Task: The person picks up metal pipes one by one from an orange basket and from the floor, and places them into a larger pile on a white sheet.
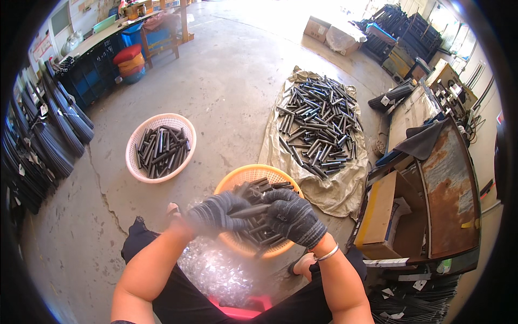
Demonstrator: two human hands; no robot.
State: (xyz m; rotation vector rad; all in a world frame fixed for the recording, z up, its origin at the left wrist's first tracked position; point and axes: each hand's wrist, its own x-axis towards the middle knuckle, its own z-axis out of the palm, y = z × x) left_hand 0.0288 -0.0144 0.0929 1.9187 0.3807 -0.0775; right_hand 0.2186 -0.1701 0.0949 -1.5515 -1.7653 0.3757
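One dark tube (251, 211) lies at the centre of the frame, slightly tilted, just above the loaded yellow basket (253, 171). The person's right hand (294, 217), in a striped grey glove, has its grip clamped on the tube's right end. The left hand (215, 211), gloved alike, meets the other end; blur hides how firmly, so whether that grip is clamped cannot be told.

To handle the tube well, the person should probably steady it from both ends, let the fingertips do the turning, and work over the basket so that a slip lands inside. The shiny clear plastic (216, 272) at lower centre seems best kept off the sleeves of the gloves.

Farther out, a pale pink basket (129, 155) of similar tubes sits left of centre, a tube pile (324, 121) covers a beige sheet (339, 191) at upper right, and a table (93, 47) stands at upper left.
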